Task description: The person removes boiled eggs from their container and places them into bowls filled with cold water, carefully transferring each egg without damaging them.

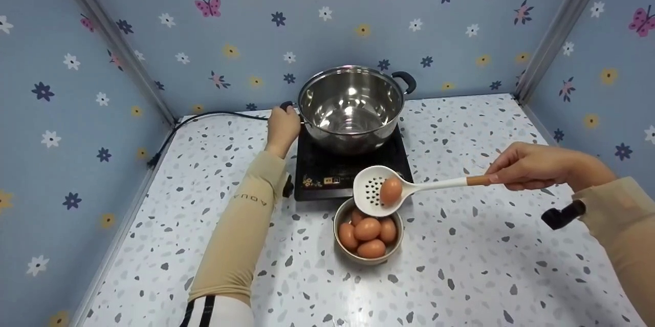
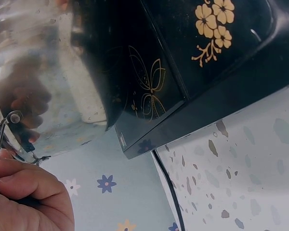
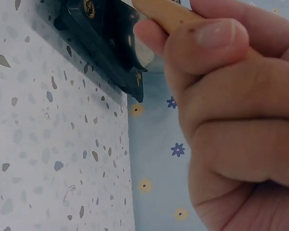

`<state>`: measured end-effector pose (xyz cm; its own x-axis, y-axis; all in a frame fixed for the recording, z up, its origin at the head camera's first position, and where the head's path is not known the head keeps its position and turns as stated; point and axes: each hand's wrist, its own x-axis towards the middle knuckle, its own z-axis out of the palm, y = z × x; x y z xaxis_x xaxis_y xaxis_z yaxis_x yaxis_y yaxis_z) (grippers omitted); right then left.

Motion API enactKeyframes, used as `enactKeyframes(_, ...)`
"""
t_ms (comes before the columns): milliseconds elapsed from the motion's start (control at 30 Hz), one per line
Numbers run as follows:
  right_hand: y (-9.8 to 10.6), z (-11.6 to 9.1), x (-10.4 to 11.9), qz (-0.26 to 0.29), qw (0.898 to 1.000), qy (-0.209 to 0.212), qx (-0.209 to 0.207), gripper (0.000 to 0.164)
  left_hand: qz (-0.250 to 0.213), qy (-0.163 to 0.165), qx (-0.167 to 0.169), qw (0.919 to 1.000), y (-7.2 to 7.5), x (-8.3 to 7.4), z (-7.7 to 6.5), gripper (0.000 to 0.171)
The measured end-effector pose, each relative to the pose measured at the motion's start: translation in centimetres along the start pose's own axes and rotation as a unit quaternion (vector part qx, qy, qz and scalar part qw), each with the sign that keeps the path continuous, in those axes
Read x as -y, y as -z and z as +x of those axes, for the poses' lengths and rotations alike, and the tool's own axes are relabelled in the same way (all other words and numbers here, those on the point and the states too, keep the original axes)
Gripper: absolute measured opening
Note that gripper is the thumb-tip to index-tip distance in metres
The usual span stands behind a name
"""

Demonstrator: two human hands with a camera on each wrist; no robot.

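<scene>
In the head view my right hand (image 1: 537,166) grips the wooden-ended handle of a white slotted spoon (image 1: 367,183). One brown egg (image 1: 391,192) lies in the spoon's bowl, which is over the front of the cooktop and overlaps the far rim of a small bowl (image 1: 369,260) of several brown eggs (image 1: 367,229). My left hand (image 1: 284,125) holds the left black handle of a steel pot (image 1: 350,137); the left wrist view shows its fingers (image 2: 31,185) curled there. The pot's inside shows bare shiny metal. Curled fingers (image 3: 245,96) surround the wooden handle (image 3: 168,14) in the right wrist view.
Under the pot is a black induction cooktop (image 1: 327,183) with gold flowers, its cord (image 1: 220,112) running left along the back. The speckled table (image 1: 460,265) meets flowered wall panels (image 1: 327,15) at the back and sides. The pot's other handle (image 1: 405,82) points back right.
</scene>
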<state>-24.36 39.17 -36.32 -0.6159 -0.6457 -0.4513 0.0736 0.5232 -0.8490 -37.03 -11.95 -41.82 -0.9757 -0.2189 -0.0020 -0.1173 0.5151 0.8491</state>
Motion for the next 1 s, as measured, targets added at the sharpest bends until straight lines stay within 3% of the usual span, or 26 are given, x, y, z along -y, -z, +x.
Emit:
enactKeyframes(633, -1.5, 1.8, -1.3, -0.02, 0.998, 0.005, -0.063, 0.023, 0.011, -0.012, -0.007, 0.9998, 0.1, -0.1, 0.3, 0.053)
enactKeyframes(1000, -2.2, 2.9, -2.4, -0.033, 0.996, 0.025, -0.078, 0.022, 0.012, -0.013, -0.01, 0.9998, 0.1, 0.0, 0.1, 0.052)
